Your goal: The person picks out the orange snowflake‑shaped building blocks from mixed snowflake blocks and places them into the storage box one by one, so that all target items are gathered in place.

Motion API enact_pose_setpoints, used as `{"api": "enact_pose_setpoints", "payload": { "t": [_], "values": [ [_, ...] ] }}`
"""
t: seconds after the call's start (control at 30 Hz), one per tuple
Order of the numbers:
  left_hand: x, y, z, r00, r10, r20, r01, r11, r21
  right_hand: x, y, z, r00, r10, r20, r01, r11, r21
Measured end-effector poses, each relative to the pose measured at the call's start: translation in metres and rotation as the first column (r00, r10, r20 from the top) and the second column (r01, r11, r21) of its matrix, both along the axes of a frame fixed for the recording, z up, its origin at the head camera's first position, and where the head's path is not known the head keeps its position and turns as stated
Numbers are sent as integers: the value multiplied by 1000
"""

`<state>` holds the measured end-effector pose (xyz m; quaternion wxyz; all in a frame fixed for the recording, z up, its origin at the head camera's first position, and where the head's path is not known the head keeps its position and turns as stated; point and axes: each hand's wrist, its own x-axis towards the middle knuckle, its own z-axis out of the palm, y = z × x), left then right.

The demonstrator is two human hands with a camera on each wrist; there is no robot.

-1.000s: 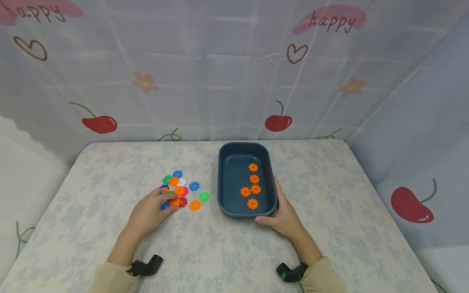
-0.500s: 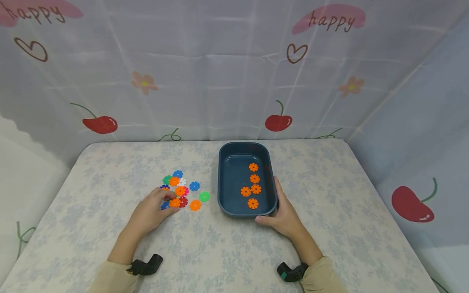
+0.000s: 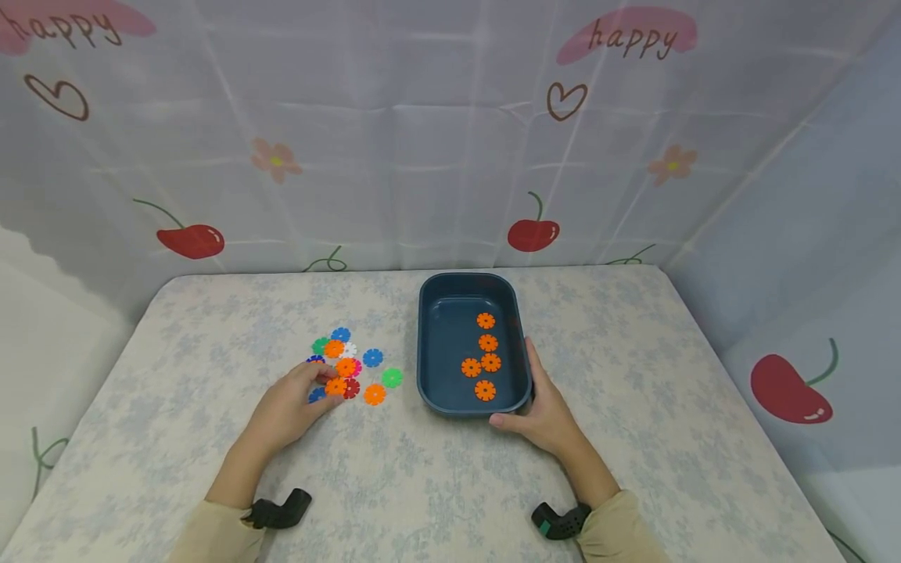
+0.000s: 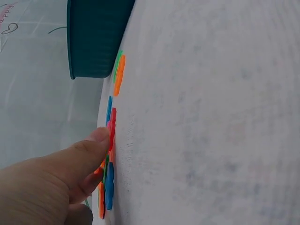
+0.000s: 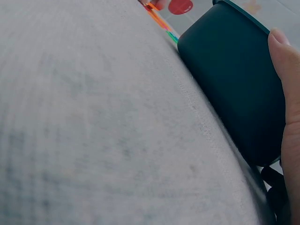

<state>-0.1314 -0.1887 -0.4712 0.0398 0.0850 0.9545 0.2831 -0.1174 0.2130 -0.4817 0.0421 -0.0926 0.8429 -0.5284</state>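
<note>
My left hand (image 3: 285,407) is at a loose heap of flat, notched flower-shaped plastic discs. Its thumb and fingers pinch an orange disc (image 3: 335,387) beside a red disc (image 3: 352,389). In the left wrist view the thumb (image 4: 89,147) is right at the edges of the discs, and the curled fingers lie partly behind them. My right hand (image 3: 538,414) grips a dark blue rectangular tray (image 3: 425,352) at its near right corner, thumb over the front rim and fingers along the right side. Several orange discs (image 3: 488,342) lie inside the tray, toward its right.
Between heap and tray lie a green disc (image 3: 392,378), a blue disc (image 3: 373,358) and a separate orange disc (image 3: 375,394). A patterned cloth covers the table (image 3: 633,375). Behind it hangs a printed curtain (image 3: 422,156). Each wrist carries a black camera mount (image 3: 280,510).
The orange disc at my left fingertips has shifted very slightly away from me. My right hand and the tray stay in place.
</note>
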Motion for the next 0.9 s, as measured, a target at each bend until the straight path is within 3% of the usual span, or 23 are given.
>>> {"api": "enact_pose_setpoints", "payload": {
  "t": [0.2,0.43,0.67,0.77,0.9],
  "values": [
    [-1,6,6,999,-18,-33,19,999,37,7,-6,23,1000,10,3,-10,1000,2],
    [-7,34,38,996,-67,-64,76,984,160,-5,5,-16,999,1,-34,-1,1000,8],
    [-20,75,67,975,-187,-123,209,956,206,-4,5,-17,999,6,-53,-6,1000,2],
    [-28,93,75,965,-236,-118,255,947,195,-5,5,-18,998,8,-57,-7,1000,3],
    [-40,116,81,955,-289,-64,296,938,182,-6,5,-19,998,8,-59,-8,1000,-3]
  ]
}}
